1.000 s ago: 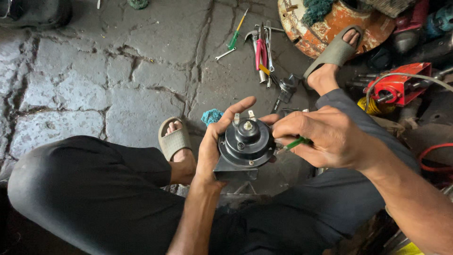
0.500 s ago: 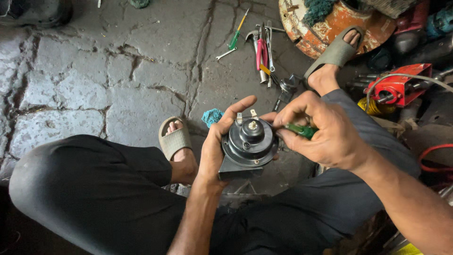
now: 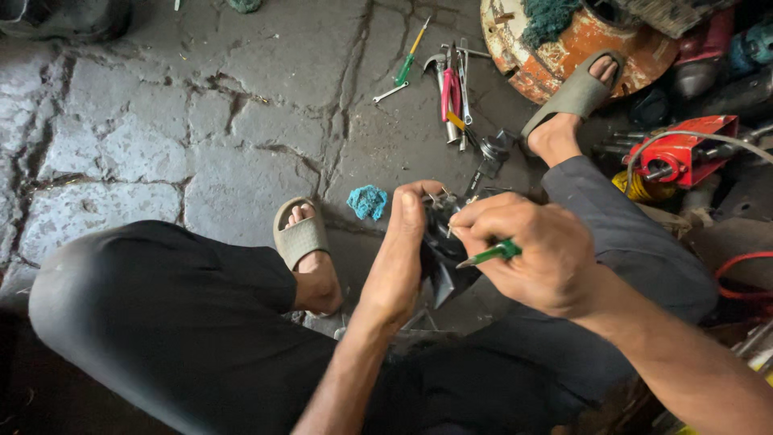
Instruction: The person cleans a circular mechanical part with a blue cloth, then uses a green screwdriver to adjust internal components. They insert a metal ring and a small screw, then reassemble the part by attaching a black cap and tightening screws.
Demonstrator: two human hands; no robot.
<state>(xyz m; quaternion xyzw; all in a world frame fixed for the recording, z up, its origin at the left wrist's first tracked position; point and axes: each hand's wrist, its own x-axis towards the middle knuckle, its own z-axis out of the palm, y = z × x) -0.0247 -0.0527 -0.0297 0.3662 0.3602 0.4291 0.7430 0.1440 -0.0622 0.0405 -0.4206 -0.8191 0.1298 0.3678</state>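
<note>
My left hand (image 3: 401, 258) grips a black round metal part (image 3: 444, 256), tipped on its edge so its face is turned away from me. My right hand (image 3: 535, 254) is closed around a green-handled screwdriver (image 3: 491, 254) and presses against the part's right side. The screwdriver's tip is hidden behind the part and my fingers. Both hands are above my lap, between my knees.
Cracked stone floor. A blue rag (image 3: 368, 200) lies by my left sandal (image 3: 299, 234). Pliers, wrenches and a green screwdriver (image 3: 448, 84) lie ahead. A rusty orange drum (image 3: 564, 48) and red tool (image 3: 680, 153) sit at the right.
The round part was face-up toward me; it is now tilted onto its edge. My right hand has shifted over its side with the screwdriver.
</note>
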